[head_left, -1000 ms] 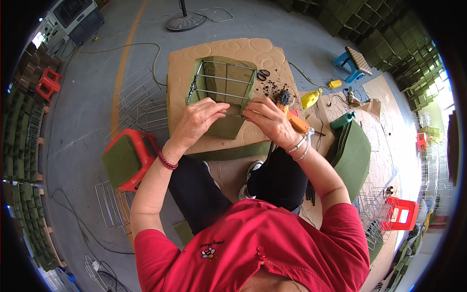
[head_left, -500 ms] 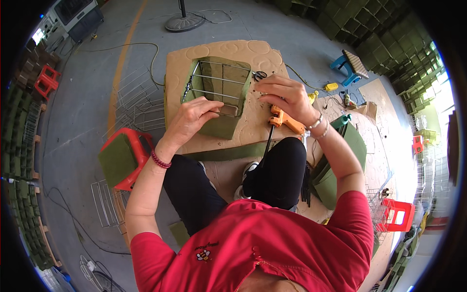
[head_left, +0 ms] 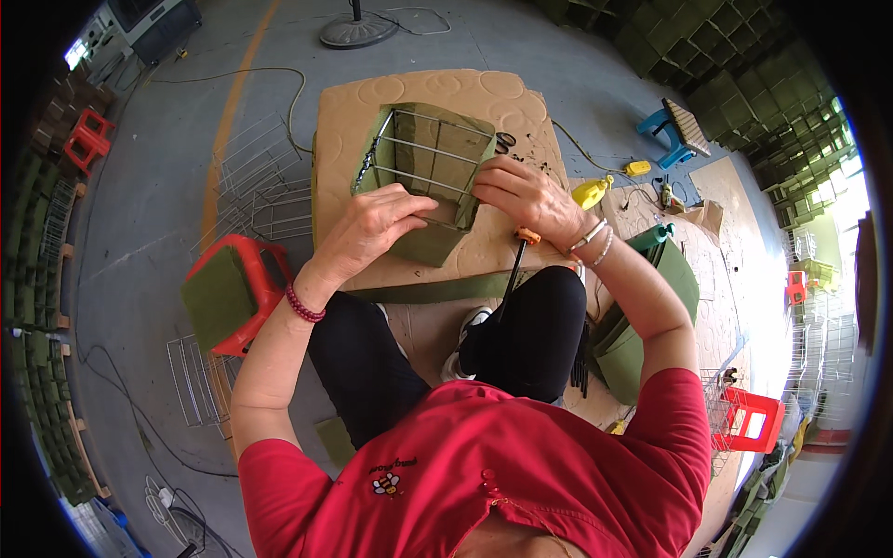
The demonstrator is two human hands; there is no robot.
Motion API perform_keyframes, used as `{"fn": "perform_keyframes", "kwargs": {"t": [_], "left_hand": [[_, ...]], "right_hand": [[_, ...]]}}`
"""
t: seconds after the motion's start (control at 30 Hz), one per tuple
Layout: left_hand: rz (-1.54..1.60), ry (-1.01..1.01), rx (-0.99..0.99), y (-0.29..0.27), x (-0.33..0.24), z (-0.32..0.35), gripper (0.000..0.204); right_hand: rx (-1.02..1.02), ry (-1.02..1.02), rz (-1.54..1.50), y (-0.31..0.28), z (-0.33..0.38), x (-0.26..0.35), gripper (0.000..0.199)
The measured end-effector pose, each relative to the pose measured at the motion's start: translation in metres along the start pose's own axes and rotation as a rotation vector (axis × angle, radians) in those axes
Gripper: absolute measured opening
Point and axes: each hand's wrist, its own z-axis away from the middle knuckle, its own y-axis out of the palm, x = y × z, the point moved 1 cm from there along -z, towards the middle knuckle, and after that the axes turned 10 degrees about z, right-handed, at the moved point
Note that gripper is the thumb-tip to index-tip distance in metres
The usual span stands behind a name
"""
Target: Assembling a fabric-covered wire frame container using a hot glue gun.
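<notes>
A green fabric box with a wire frame (head_left: 437, 149) stands on the cardboard-topped table, its open side with metal bars facing up. My left hand (head_left: 377, 223) is closed, thumb and fingers pinched on the box's near edge. My right hand (head_left: 530, 200) grips the right edge of the box, fingers closed around the fabric and wire. Black blobs that look like glue run down the box's left wire. Just below my right hand lies an orange glue gun (head_left: 527, 236) with a black stem, mostly hidden by the hand and wrist.
Scissors (head_left: 504, 142) lie on the cardboard (head_left: 353, 102) beyond my right hand. A red stool (head_left: 270, 288) with green fabric panels stands to the left, near loose wire frames (head_left: 270, 195). On the right are a yellow bottle-like item (head_left: 593, 192) and green panels (head_left: 628, 349).
My right hand has come down and left from above the glue gun onto the box's right edge. The box has shifted slightly right. My left hand keeps its pinch.
</notes>
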Motion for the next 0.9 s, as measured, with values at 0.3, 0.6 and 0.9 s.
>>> {"fn": "perform_keyframes", "kwargs": {"t": [0.3,0.6,0.9], "left_hand": [[-0.008,0.014,0.091,0.002,-0.003,-0.015,0.028],[-0.024,-0.016,0.057,-0.003,-0.005,-0.003,0.028],[-0.043,0.033,0.057,0.004,-0.007,-0.009,0.027]], "right_hand": [[0.463,-0.168,0.007,-0.015,-0.043,-0.034,0.013],[0.032,0.014,0.056,-0.022,0.002,-0.015,0.035],[0.231,-0.135,0.257,-0.014,-0.019,-0.012,0.02]]}}
